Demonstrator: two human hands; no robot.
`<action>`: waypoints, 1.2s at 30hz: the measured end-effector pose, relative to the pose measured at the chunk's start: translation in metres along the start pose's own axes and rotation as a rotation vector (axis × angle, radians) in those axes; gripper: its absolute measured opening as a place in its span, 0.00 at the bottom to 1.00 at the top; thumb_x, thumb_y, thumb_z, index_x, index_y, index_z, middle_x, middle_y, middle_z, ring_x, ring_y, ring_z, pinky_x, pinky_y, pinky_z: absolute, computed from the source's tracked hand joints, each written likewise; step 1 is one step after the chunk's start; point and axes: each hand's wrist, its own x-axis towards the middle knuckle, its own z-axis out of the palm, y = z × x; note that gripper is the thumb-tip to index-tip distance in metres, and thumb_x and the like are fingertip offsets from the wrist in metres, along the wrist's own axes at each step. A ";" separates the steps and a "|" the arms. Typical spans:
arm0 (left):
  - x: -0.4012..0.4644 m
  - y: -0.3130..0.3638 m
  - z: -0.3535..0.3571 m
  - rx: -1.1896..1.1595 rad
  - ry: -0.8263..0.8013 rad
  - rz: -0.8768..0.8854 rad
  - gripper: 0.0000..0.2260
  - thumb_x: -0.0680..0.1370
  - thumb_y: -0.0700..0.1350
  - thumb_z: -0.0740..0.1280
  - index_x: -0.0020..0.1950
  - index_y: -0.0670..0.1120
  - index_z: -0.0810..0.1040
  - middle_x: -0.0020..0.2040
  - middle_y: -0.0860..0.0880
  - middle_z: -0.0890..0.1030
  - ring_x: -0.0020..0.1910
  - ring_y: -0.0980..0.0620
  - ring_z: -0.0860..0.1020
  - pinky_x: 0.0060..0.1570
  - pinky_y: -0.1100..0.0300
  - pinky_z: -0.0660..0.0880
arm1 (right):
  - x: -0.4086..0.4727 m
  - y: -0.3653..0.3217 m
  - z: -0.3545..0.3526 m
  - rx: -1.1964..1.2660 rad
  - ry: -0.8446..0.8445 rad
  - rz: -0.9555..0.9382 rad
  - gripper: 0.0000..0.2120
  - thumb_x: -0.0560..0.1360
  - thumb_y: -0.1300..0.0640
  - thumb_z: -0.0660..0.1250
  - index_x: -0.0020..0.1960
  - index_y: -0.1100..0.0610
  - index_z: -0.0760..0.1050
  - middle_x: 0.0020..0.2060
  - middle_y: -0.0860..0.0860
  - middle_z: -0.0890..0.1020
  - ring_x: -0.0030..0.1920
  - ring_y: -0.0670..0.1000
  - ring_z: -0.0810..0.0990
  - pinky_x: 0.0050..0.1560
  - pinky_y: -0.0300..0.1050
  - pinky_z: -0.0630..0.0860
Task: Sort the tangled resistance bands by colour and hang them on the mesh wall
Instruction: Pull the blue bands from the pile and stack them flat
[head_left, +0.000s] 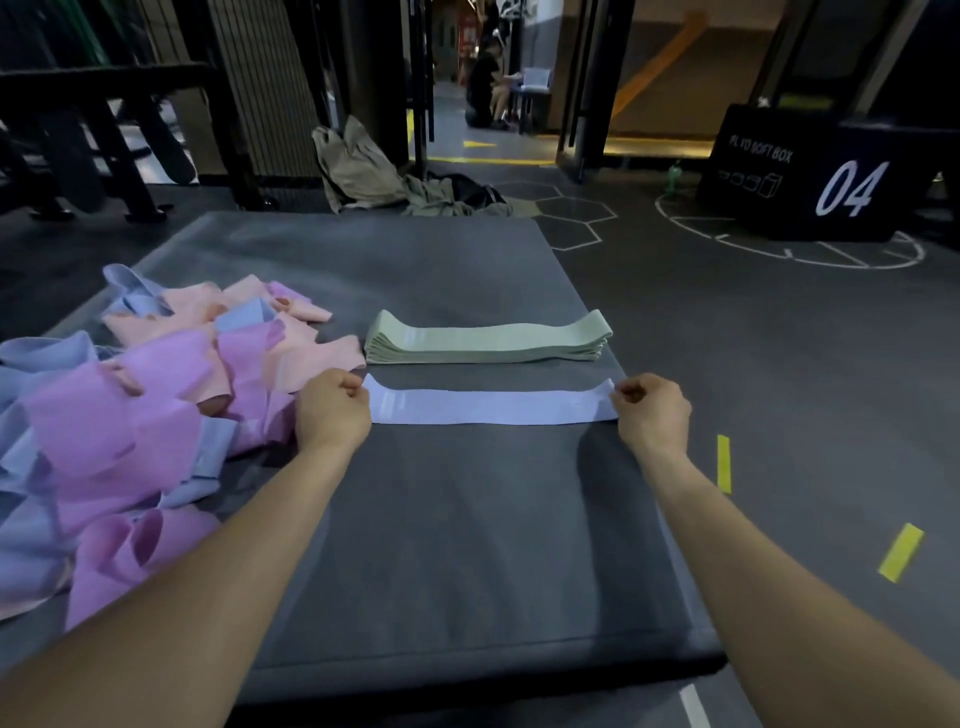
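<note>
A pale blue resistance band (491, 407) lies flat and stretched out on the grey mat (467, 545). My left hand (332, 413) pinches its left end and my right hand (652, 413) pinches its right end. Just beyond it sits a neat stack of green bands (485, 344). A tangled heap of pink, peach and blue bands (130, 415) covers the mat's left side, touching my left wrist. No mesh wall is plainly visible.
A black soft box marked 04 (810, 176) stands at the far right. Crumpled clothing and a bag (395, 176) lie past the mat. Dark equipment racks (104, 130) fill the back left. A person sits in the far doorway (488, 83).
</note>
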 end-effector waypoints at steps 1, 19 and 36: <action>0.000 0.000 0.001 0.001 0.008 0.001 0.10 0.75 0.37 0.63 0.55 0.39 0.79 0.56 0.41 0.81 0.55 0.41 0.78 0.54 0.54 0.73 | 0.001 0.002 0.000 0.005 0.012 0.003 0.08 0.76 0.63 0.62 0.52 0.63 0.78 0.49 0.59 0.81 0.46 0.56 0.76 0.44 0.41 0.69; -0.013 -0.002 -0.002 0.180 -0.130 0.246 0.10 0.74 0.34 0.61 0.50 0.41 0.79 0.54 0.42 0.80 0.52 0.44 0.77 0.49 0.60 0.69 | -0.006 0.003 0.010 -0.352 0.035 -0.274 0.10 0.73 0.68 0.60 0.42 0.65 0.81 0.43 0.64 0.79 0.47 0.65 0.75 0.40 0.47 0.65; -0.018 -0.021 -0.131 0.241 0.049 0.399 0.11 0.73 0.37 0.64 0.52 0.48 0.81 0.54 0.47 0.80 0.56 0.46 0.76 0.55 0.54 0.72 | -0.137 -0.150 0.115 0.024 -0.490 -0.598 0.09 0.73 0.64 0.68 0.52 0.62 0.80 0.49 0.58 0.84 0.49 0.53 0.80 0.46 0.38 0.68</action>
